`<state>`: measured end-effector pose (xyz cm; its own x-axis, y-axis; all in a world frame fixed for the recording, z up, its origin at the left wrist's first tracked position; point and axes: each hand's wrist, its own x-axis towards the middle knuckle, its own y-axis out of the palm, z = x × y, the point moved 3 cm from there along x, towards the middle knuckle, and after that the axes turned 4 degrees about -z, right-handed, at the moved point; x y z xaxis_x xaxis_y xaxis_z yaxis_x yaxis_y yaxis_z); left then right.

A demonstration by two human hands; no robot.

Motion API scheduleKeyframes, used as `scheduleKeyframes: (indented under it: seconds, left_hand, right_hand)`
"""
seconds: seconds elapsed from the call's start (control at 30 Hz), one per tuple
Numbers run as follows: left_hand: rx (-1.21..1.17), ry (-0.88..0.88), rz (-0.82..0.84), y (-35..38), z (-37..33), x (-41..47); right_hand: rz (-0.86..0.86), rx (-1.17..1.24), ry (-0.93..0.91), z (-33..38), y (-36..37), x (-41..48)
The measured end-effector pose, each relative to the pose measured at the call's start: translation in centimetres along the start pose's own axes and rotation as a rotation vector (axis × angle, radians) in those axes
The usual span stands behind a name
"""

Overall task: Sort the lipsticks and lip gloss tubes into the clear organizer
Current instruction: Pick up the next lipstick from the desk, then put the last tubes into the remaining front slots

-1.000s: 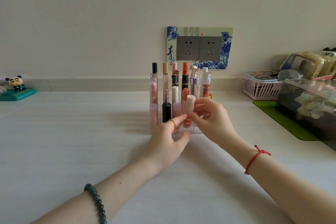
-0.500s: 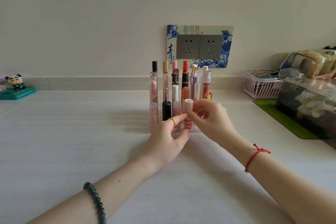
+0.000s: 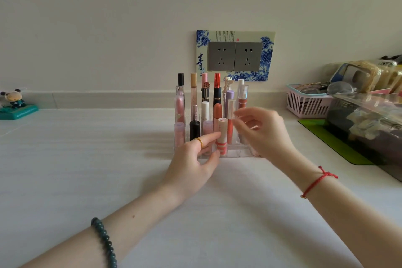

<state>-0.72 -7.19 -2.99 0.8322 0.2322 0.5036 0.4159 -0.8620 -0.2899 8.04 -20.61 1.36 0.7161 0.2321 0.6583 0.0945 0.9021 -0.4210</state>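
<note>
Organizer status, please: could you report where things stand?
Left hand touching clear organizer front. Right hand open, empty. Coral tube upright in front row. Nothing blocking.

Soft, bright light from the right throws faint shadows leftward; the right hand is motion-blurred
</note>
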Motion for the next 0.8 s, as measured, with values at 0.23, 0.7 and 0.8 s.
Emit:
scheduleKeyframes:
  seconds: [0.23, 0.7, 0.8]
  left_hand:
    - [0.303, 0.359, 0.107, 2.2, -2.9, 0.3]
    - [0.755, 0.51, 0.279, 10.1, -1.8, 4.4]
    - [0.764, 0.511, 0.278, 10.3, -1.5, 4.7]
  right_hand:
    - [-0.039, 0.052, 0.098, -2.9, -5.0, 2.1]
    - [0.273, -0.187, 0.21, -9.9, -2.0, 1.4]
    - [0.331, -0.204, 0.223, -10.2, -1.6, 1.5]
